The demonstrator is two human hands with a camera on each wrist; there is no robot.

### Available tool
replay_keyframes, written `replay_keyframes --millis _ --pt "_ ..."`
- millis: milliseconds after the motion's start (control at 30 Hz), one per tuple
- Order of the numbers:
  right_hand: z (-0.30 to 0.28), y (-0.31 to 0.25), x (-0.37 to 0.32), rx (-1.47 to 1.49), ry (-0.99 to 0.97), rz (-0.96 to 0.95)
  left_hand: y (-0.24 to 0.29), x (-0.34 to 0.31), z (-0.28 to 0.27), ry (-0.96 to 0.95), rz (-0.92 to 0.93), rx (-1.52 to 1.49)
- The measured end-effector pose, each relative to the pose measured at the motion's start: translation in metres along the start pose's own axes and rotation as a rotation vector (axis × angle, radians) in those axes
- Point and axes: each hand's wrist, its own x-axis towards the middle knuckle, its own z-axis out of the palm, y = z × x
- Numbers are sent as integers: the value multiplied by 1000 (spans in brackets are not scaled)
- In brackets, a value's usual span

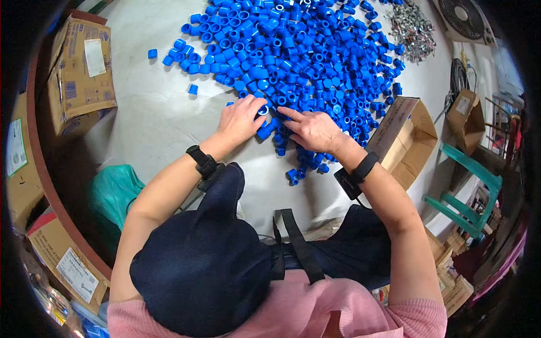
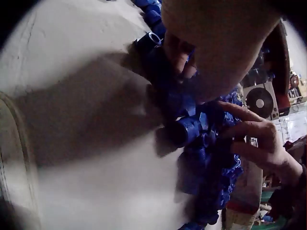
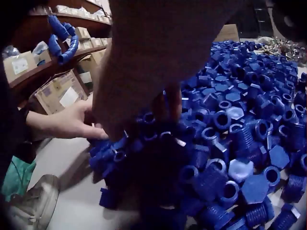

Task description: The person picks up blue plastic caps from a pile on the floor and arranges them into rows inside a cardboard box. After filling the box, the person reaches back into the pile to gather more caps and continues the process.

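The person is sitting on the floor [image 1: 152, 112] at the near edge of a pile [image 1: 304, 50] of blue fittings. The left hand [image 1: 239, 121] is lying on that edge, its thumb and fingers curling round one fitting [image 1: 263, 110] with a pale ring at its mouth. The right hand [image 1: 313, 130] is just beside it, the two hands close but not touching. Its forefinger is stretching straight toward the fitting while the other fingers are bending loosely onto the pile; whether they are gripping anything cannot be told. In the right wrist view that hand's fingers [image 3: 168, 103] are pressing down among the fittings. An open box [image 1: 406, 141] is standing right of the right hand, touching the pile. A heap of metal clips [image 1: 414, 22] is lying at the pile's far right, and a green bag [image 1: 112, 191] is sitting by the left elbow
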Motion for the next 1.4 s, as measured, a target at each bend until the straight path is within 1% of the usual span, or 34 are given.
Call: replay_keyframes --millis 33,100,167,200,233,300,367,433,467,500,567,600,633,700,733,767,833,900,967,1000,1033,1067,1133,1167,1233,1267,1300,1333,1400 --pt "-2 0 -4 -9 -35 35 0 -1 -1 -7 4 2" --pt "-7 8 -8 -97 119 40 1 -2 -2 -17 9 2" --pt "-12 17 -12 -171 169 65 2 -2 -5 76 0 -56" --pt "-11 20 -14 -165 239 35 3 -2 -7 133 2 -115" --pt "-10 21 -14 -165 242 42 0 -2 -8 129 8 -115" --pt "-5 19 -14 -141 354 15 -6 -4 -11 208 -115 -207" --pt "1 13 -14 -132 325 16 -8 -9 -14 222 -139 -216" --pt "5 6 -10 -133 243 -15 -16 -14 -12 255 47 -41" --pt "8 6 -8 -145 255 -25 -19 -16 -7 267 132 -51" --pt "6 7 -7 -145 256 -23 -16 -16 -8 266 133 -51" --pt "1 10 -6 -147 213 33 -7 -18 -7 154 173 -36" --pt "-1 12 -8 -134 137 101 -2 -18 -5 114 183 1" --pt "-1 12 -9 -134 135 101 -1 -18 -3 114 182 0" --pt "1 13 -11 -63 153 -31 0 -17 0 62 227 85" --pt "7 13 -13 -116 172 -139 0 -18 0 17 223 112" --pt "10 12 -17 -116 172 -136 0 -18 0 15 225 110" --pt "15 12 -25 -96 125 -236 -1 -18 -1 27 211 104" --pt "15 15 -26 -60 144 -240 -4 -18 0 42 209 89" --pt "11 17 -26 -64 119 -179 -4 -18 3 59 208 74" --pt "10 17 -22 -82 200 -188 -5 -17 3 70 217 68" --pt "9 17 -18 -87 201 -193 -5 -16 4 83 226 64" --pt "7 17 -14 -111 240 -155 -6 -15 4 88 224 68" --pt "5 16 -2 -116 310 -111 -7 -13 5 47 173 -15" --pt "5 15 5 -117 312 -116 -7 -13 5 51 171 -12" --pt "2 12 18 -142 382 -78 -6 -10 4 -1 101 -29" --pt "1 9 23 -149 333 -40 -6 -10 4 2 100 -26" --pt "1 9 28 -149 334 -43 -3 -10 -1 -44 49 -46" --pt "2 8 34 -172 299 0 -1 -10 -5 -92 -3 -66" --pt "3 8 44 -189 227 74 -5 -10 -7 -73 9 -88"
